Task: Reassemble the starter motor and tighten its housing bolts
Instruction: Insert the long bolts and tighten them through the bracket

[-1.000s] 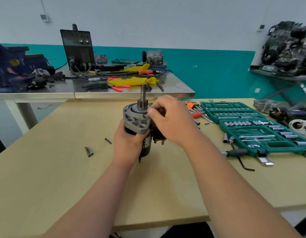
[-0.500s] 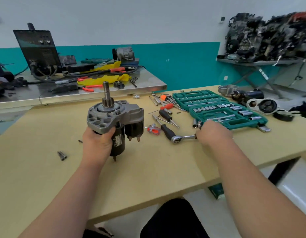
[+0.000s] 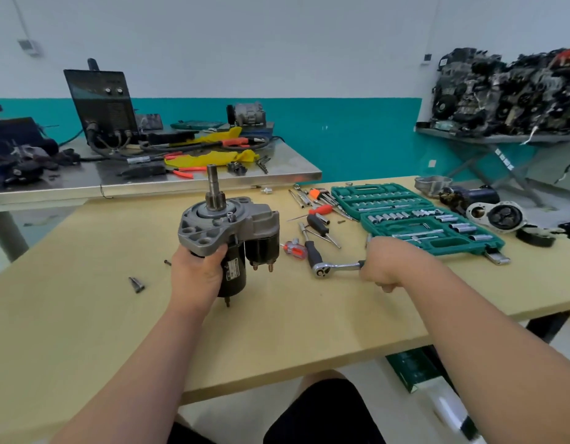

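Observation:
The starter motor (image 3: 227, 229) stands upright on the wooden table (image 3: 277, 318), grey housing and splined shaft on top, black body and solenoid below. My left hand (image 3: 197, 274) grips its black body from the left. A bolt head (image 3: 230, 216) sits in the top of the housing. My right hand (image 3: 384, 264) grips the handle of a chrome ratchet wrench (image 3: 336, 268), whose head lies on the table to the right of the motor.
Two loose bolts (image 3: 136, 284) lie on the table left of the motor. Screwdrivers (image 3: 295, 248), extension bars and hex keys lie between the motor and the open green socket set (image 3: 418, 219). Motor parts (image 3: 495, 216) sit at the far right. A steel bench (image 3: 149, 181) with a welder stands behind.
My right hand left the top of the motor, reached right to the ratchet wrench and closed round its handle. The left hand kept holding the motor.

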### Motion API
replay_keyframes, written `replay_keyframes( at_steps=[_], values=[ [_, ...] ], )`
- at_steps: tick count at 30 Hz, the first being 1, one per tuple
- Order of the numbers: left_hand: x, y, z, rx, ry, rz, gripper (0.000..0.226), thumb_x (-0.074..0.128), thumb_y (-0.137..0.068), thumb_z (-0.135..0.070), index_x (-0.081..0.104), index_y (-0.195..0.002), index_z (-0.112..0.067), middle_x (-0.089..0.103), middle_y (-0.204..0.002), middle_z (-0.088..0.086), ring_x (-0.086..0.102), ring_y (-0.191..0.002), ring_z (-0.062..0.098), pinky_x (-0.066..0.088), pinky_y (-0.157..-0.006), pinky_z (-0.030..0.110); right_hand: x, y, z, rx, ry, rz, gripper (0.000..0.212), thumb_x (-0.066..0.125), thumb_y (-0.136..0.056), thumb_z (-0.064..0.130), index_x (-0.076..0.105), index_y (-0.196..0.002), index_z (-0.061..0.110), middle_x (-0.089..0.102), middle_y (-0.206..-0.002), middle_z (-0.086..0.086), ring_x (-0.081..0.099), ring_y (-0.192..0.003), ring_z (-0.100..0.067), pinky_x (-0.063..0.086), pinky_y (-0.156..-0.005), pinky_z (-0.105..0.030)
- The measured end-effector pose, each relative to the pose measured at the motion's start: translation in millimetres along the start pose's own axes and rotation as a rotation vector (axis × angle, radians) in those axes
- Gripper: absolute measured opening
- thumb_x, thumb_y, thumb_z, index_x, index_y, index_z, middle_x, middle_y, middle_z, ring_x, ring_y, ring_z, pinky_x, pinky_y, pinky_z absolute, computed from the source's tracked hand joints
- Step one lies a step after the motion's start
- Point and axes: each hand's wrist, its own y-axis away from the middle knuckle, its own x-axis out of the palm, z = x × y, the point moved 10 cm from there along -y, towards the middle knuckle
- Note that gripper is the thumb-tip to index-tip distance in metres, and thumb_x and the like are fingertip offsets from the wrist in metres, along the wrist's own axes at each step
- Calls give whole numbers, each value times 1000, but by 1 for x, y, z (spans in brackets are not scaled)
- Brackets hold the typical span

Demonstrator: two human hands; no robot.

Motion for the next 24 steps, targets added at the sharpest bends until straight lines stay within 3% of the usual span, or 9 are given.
replay_keyframes(
  at_steps=[2, 4, 7, 9, 13, 14, 18, 24],
  values=[
    [-2, 0, 1, -5, 23, 1, 30, 55, -76, -34, 59, -105, -28, 63, -100, -17, 58, -85, -18, 43, -68, 1, -6, 10, 25, -140, -300, 119, 21, 50, -85, 9, 67, -93, 0, 60, -59, -4, 50, -42, -14, 43, -44, -21],
    [0, 0, -1, -3, 36, 25, 26, 57, -76, -34, 58, -102, -34, 63, -102, -17, 58, -86, -17, 43, -69, 1, -18, 20, 52, -268, -763, 213, 27, 44, -88, 4, 67, -100, 5, 55, -57, -4, 49, -43, -12, 40, -44, -22],
    [3, 2, -4, 13, 64, 46, 32, 64, -72, -44, 58, -102, -36, 64, -103, -18, 59, -89, -16, 44, -71, 2, -45, 39, 98, -497, -1391, 341, 32, 34, -96, 4, 66, -99, 5, 69, -69, -6, 67, -59, -17, 51, -51, -25],
    [4, 2, -6, 21, 79, 58, 45, 63, -65, -57, 60, -105, -34, 67, -100, -22, 60, -93, -13, 44, -74, 4, -63, 50, 123, -681, -1581, 339, 31, 35, -98, 4, 66, -99, 7, 75, -83, -7, 73, -73, -17, 55, -56, -24],
    [5, -1, -2, 20, 133, 84, 54, 66, -65, -57, 61, -111, -31, 69, -108, -21, 63, -105, 2, 50, -84, 17, -113, 66, 138, -896, -1320, -311, 18, 56, -92, 15, 71, -91, 25, 66, -62, 8, 59, -53, -7, 48, -52, -20],
    [5, -1, -1, 17, 142, 86, 55, 67, -65, -57, 62, -112, -30, 69, -110, -17, 63, -106, 5, 51, -86, 21, -123, 72, 142, -929, -1294, -408, 17, 58, -89, 21, 73, -88, 30, 61, -57, 12, 53, -51, -4, 45, -51, -20],
    [2, -2, 5, -10, 162, 70, 55, 68, -63, -57, 62, -112, -30, 69, -110, -14, 64, -106, 9, 51, -90, 31, -136, 82, 172, -1034, -1328, -414, 19, 55, -91, 20, 71, -88, 31, 63, -63, 7, 54, -52, -11, 44, -46, -24],
    [-1, -3, 5, -10, 177, 61, 59, 67, -63, -56, 61, -115, -28, 69, -109, -17, 63, -104, 4, 51, -85, 20, -135, 84, 195, -1102, -1322, -311, 20, 50, -95, 14, 68, -91, 23, 65, -70, 9, 57, -54, -10, 48, -46, -24]
  ],
)
